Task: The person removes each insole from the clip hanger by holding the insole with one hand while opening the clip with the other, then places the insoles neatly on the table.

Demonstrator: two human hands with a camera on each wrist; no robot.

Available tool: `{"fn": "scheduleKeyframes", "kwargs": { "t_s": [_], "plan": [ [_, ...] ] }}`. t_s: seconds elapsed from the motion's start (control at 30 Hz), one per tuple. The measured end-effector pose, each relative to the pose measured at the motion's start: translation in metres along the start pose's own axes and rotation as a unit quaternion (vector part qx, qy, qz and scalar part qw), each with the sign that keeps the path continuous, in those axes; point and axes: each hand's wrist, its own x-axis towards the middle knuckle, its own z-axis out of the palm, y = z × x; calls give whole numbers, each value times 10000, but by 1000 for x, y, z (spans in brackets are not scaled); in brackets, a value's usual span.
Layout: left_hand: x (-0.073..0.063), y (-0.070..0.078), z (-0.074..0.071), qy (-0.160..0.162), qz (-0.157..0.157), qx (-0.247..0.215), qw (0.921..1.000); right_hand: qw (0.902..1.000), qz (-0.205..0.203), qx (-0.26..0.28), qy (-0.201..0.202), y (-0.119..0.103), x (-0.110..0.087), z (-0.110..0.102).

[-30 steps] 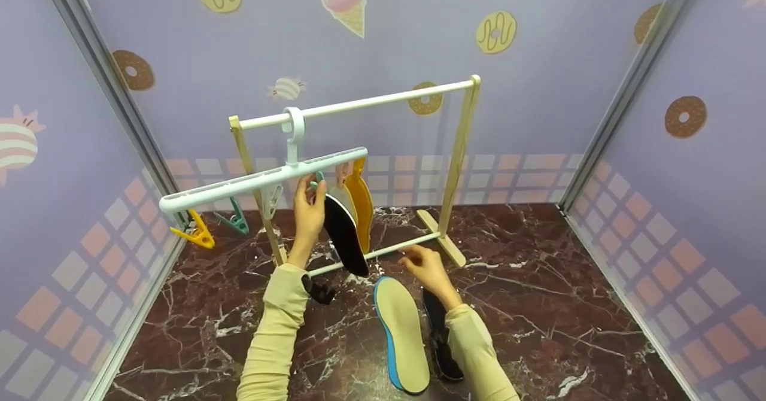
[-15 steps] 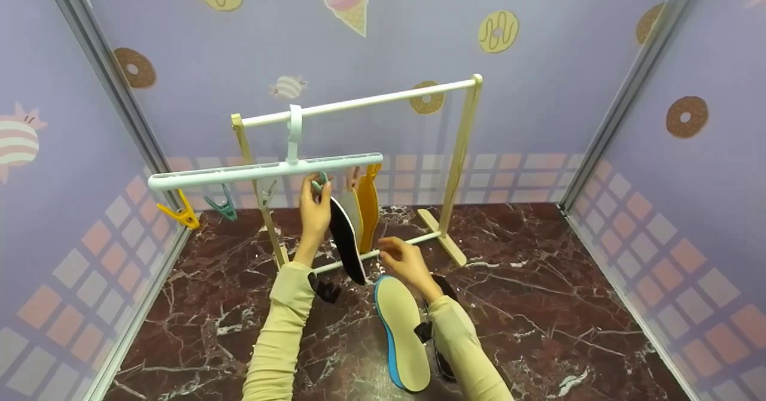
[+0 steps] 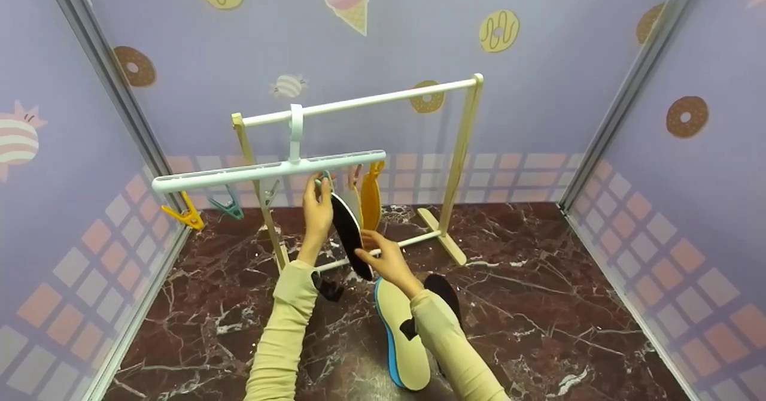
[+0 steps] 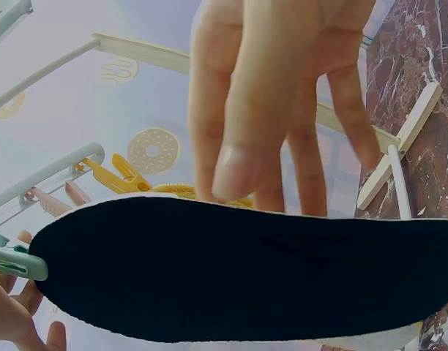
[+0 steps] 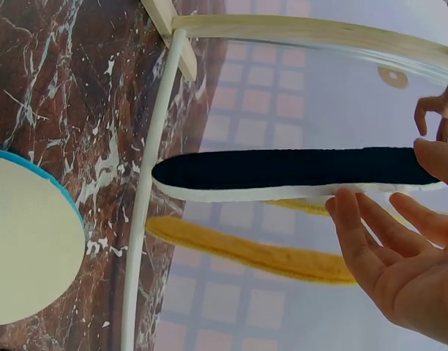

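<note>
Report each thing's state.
Left hand, holding mint clip.
Mint clip, on black insole.
Black insole, hanging, tilted.
Right hand, beside black insole; contact unclear.
Rack, standing.
Hanger, hooked on rack.
Yellow insole, hanging.
Grey insole, hanging.
Beige insole, lying flat.
Dark insole, lying, partly hidden.
Grey clip, empty.
Teal clip, empty.
Outer yellow clip, empty.

My tabletop was dark red, veined with white. Towards the back the rack stood on it on wooden feet; nearer me lay a beige insole, blue-edged, and close by a black insole, partly hidden by my sleeve.
</note>
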Motion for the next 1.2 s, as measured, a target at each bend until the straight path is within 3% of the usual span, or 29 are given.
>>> {"fn": "scheduleKeyframes", "kwargs": {
  "t_s": [0.23,0.63,0.87,1.07,1.2],
  "plan": [
    [-1,3,2,7,-177,-2,9998,9993,162,-236,220,-5,10,6],
    [-1,2,0,139,-25,-71,9999,9952,328,-653,654,-11,19,9],
    [1,7,-4,153,-437,-138,9988,9945,284,-729,690,-12,20,10],
    [4,12,-7,22,-872,-604,9944,9944,348,-663,742,-12,20,9],
    [6,14,-8,35,-943,-712,9930,9944,355,-644,759,-12,20,9]
  ]
}}
